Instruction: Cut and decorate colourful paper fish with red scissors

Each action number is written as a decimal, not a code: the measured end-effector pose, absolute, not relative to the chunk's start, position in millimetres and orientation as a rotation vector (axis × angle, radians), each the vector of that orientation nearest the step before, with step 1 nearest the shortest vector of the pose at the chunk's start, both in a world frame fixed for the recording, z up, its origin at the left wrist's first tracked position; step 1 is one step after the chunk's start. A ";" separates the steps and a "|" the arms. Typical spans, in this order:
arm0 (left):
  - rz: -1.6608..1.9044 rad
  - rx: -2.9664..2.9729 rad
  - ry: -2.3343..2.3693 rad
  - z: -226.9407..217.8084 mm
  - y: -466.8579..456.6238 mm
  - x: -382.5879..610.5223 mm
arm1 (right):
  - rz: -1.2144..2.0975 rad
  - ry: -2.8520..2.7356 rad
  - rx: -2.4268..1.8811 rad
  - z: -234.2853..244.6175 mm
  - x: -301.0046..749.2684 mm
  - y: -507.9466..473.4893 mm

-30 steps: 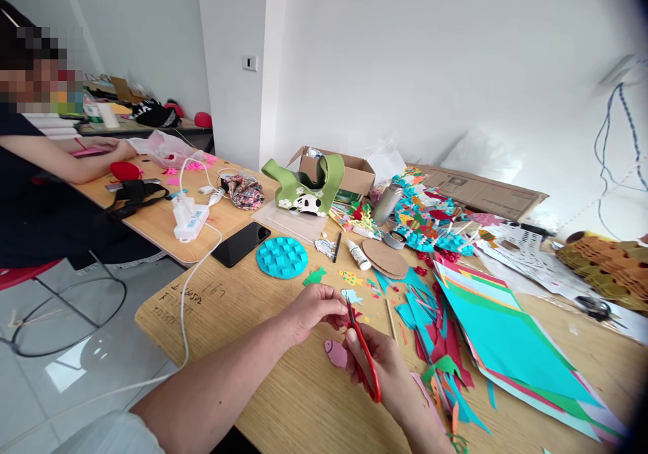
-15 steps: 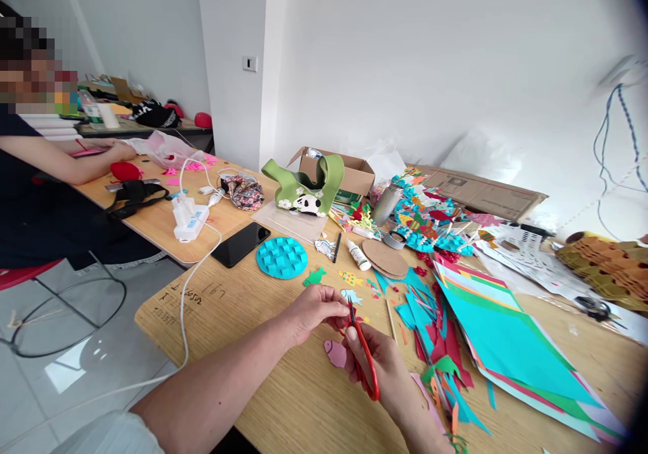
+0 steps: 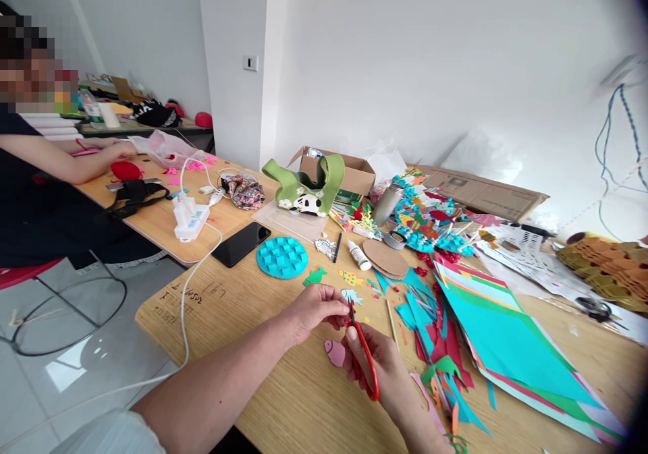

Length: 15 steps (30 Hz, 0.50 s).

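My right hand (image 3: 379, 356) grips red-handled scissors (image 3: 373, 373), their dark blades pointing away from me. Pinched in the fingertips of my left hand (image 3: 316, 311) is a small piece of red paper (image 3: 348, 320), mostly hidden by my fingers. The blades are right at this paper; whether they touch it I cannot tell. A pink paper fish (image 3: 334, 353) lies on the table beside my right hand. Just beyond my fingers are a light blue paper fish (image 3: 353, 297), a yellow spotted one (image 3: 350, 278) and a green one (image 3: 314, 276).
Coloured paper sheets (image 3: 521, 353) and cut scraps (image 3: 422, 316) lie to the right. A blue woven-looking disc (image 3: 281, 258), a phone (image 3: 241, 244) and a glue bottle (image 3: 359, 255) lie farther back. A white cable runs from the power strip (image 3: 191, 222) over the table edge. A co-worker (image 3: 50, 157) sits at left.
Both my hands stay in almost the same place, with the scissors at the red paper. The co-worker's hands have shifted slightly.
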State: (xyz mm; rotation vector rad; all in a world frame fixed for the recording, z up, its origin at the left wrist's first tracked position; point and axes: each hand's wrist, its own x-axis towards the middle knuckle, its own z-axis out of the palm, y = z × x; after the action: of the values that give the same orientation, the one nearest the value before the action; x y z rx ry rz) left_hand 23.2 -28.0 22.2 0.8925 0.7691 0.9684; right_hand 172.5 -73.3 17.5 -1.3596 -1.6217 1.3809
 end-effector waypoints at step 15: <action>0.990 0.868 0.771 20.7 -27.1 23.6 | 1.373 -1.625 -1.411 18.1 172.0 -73.2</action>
State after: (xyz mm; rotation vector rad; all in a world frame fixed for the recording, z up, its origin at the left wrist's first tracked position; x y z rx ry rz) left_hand 23.6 -27.1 20.7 0.8678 0.7712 0.9901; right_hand 172.0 -73.2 18.1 -1.4111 -1.6246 1.3728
